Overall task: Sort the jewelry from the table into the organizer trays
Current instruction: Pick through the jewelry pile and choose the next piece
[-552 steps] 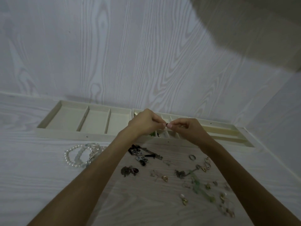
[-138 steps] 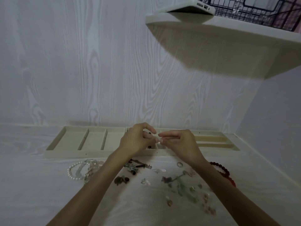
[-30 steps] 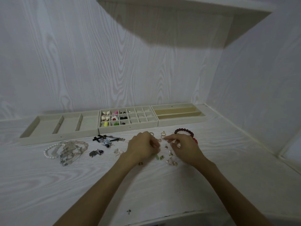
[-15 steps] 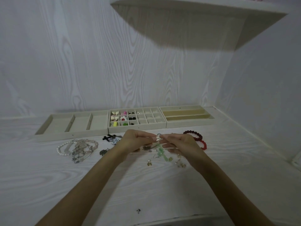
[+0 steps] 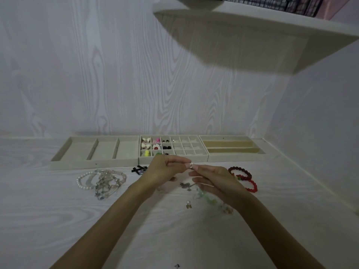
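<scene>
Three beige organizer trays line the wall: a left tray (image 5: 77, 150) with three long slots, a middle grid tray (image 5: 202, 158) with colourful earrings in its left cells, and a right tray (image 5: 258, 152) with long bars. My left hand (image 5: 165, 171) and my right hand (image 5: 211, 179) meet above the table, in front of the grid tray, pinching a small silver earring (image 5: 191, 165) between their fingertips. Below the hands lie loose small pieces (image 5: 188, 204) and a green chain (image 5: 209, 200).
Pearl and crystal bracelets (image 5: 101, 181) lie left of my hands. Red bead bracelets (image 5: 244, 177) lie to the right. A black bow piece (image 5: 138, 169) sits by the grid tray. A shelf (image 5: 272, 22) overhangs at the upper right. A tiny dark piece (image 5: 176, 265) lies near the table's front edge.
Both hands have lifted from the pile of small pieces and now hold the silver earring a little higher, nearer the grid tray. The camera has tilted upward.
</scene>
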{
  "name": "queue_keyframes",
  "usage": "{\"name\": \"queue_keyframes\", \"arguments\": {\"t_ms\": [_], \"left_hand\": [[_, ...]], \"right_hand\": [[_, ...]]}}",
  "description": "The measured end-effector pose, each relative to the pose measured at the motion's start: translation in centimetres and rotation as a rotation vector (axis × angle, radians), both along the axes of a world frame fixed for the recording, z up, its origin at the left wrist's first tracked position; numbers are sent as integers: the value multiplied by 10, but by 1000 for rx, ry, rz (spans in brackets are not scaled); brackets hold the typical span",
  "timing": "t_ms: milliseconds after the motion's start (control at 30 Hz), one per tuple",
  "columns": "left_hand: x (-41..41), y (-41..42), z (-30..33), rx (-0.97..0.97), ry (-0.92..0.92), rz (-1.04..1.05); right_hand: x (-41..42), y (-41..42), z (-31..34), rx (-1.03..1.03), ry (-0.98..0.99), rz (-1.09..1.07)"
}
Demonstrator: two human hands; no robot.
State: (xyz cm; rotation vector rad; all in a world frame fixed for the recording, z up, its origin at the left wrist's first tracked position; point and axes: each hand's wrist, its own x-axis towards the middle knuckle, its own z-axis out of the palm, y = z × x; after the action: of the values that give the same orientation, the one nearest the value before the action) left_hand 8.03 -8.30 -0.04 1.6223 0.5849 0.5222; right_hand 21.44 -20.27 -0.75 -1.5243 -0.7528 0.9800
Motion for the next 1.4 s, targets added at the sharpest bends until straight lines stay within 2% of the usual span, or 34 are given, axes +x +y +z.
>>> {"name": "queue_keyframes", "arguments": {"t_ms": [300, 700, 767, 933, 1000, 1100, 1233, 1400], "left_hand": [[23, 51, 4, 144, -90, 139], [54, 105, -5, 197, -29, 224], [53, 111, -7, 243, 30, 202], [25, 139, -8, 618, 368, 333], [11, 154, -8, 676, 484, 330], [0, 171, -11, 647, 649, 221], [-2, 174, -16, 534, 685, 172], [0, 172, -16, 554, 721, 197]], "right_hand": [[19, 69, 19, 153, 38, -90], [51, 125, 32, 132, -348, -44], [54, 131, 30, 123, -398, -34], [75, 149, 28, -12, -658, 38], [82, 156, 26, -91, -764, 79], [86, 165, 23, -143, -819, 133], [86, 171, 17, -195, -784, 192], [82, 174, 10, -247, -776, 210]]}}
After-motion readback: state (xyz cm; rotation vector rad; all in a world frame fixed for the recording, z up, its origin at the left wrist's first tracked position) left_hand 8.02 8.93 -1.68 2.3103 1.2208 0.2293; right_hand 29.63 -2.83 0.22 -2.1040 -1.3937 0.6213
